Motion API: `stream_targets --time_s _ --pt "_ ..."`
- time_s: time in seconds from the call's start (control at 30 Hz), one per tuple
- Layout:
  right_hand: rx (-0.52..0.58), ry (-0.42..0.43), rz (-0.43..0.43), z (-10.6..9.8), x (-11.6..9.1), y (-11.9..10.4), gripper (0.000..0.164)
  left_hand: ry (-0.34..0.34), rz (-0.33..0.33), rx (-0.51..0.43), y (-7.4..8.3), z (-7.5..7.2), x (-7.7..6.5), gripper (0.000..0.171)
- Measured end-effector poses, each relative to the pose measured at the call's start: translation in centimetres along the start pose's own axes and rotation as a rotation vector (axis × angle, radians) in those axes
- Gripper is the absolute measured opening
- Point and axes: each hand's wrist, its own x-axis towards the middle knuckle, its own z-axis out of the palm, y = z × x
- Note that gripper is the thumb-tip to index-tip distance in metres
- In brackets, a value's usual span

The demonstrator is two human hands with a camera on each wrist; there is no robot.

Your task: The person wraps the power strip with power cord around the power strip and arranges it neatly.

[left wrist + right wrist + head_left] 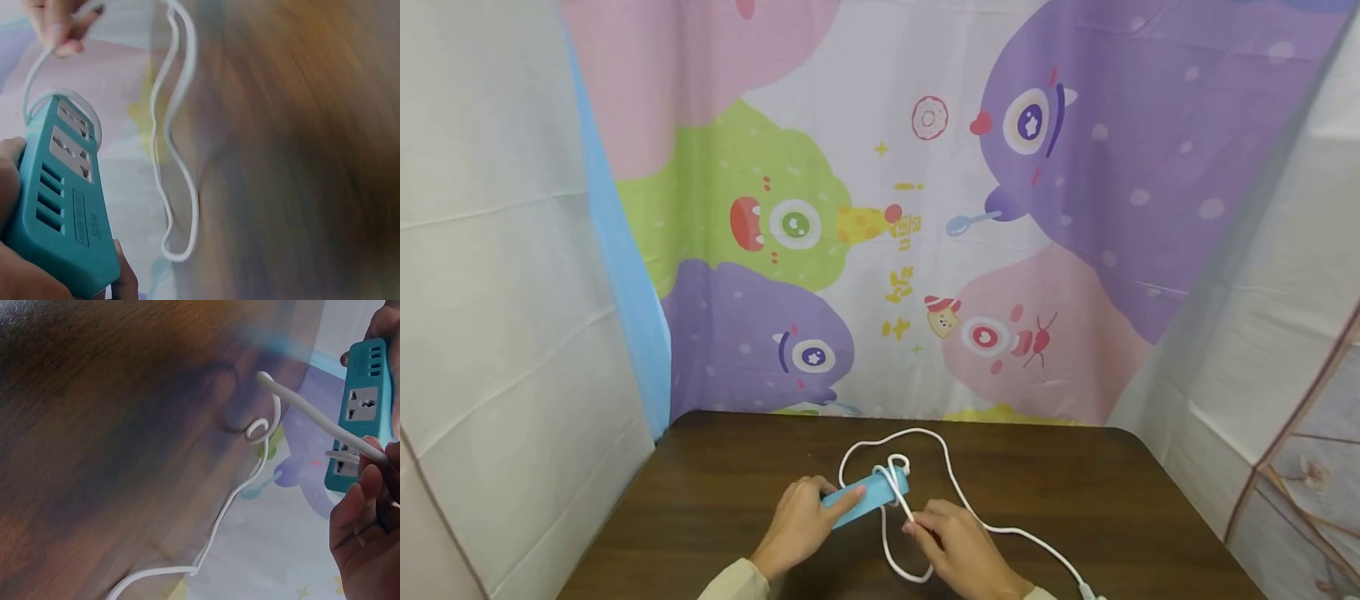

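A: Where is the teal, oblong, plastic-looking power strip (pixel 872 493)?

B: Between the 2 hands. The left hand (pixel 801 512), nearer, grips its slotted end. The long axis runs forward and rightward from that grip; the opposite end lies just ahead and left of the right hand (pixel 958 542).

A: State of the right hand?

B: Thumb and fingers pinch the white, round, smooth-sheathed cord (pixel 917 430). From this pinch, the cord runs to the opposite end and loops around it.

A: Surfaces?

B: Strip: smooth, rounded corners, 4 rectangular slots (pixel 49 203), 2 visible white socket plates (pixel 70 153). Beneath both hands: dark-brown, wood-grained table (pixel 700 492).
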Motion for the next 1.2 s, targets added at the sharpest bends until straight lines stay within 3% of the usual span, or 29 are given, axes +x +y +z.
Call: stream_targets --time_s 0.17,0.3,0.47,0.63,0.73,0.87,1.1,1.2 --pt "0.097 -0.010 0.018 0.2 0.0 0.2 0.015 -0.118 -0.166 -0.191 0.8 0.2 -0.3 0.061" --pt "0.141 -0.009 0.009 0.2 -0.1 0.6 0.014 -0.210 -0.258 -0.365 1.0 0.4 -0.7 0.065" --pt "0.185 -0.004 -0.021 0.3 -0.3 0.9 0.007 -0.299 -0.312 -0.556 1.0 0.5 -1.1 0.066" --pt "0.193 -0.002 -0.046 0.2 -0.6 1.4 0.005 -0.357 -0.328 -0.637 0.9 0.2 -1.2 0.065" --pt "0.216 -0.005 -0.091 0.0 -0.8 1.8 0.006 -0.415 -0.299 -0.637 1.0 -0.1 -1.3 0.060" --pt "0.263 -0.080 -0.144 -0.5 -0.8 2.3 0.008 -0.485 -0.199 -0.628 1.1 -0.5 -1.5 0.045" --pt "0.049 -0.152 -0.165 -0.9 -1.3 3.1 0.021 -0.609 -0.010 -0.586 1.0 -1.3 -1.8 0.031" --pt "0.025 -0.173 -0.155 -0.9 -1.8 3.3 0.028 -0.691 0.096 -0.578 0.8 -1.5 -1.9 0.029"
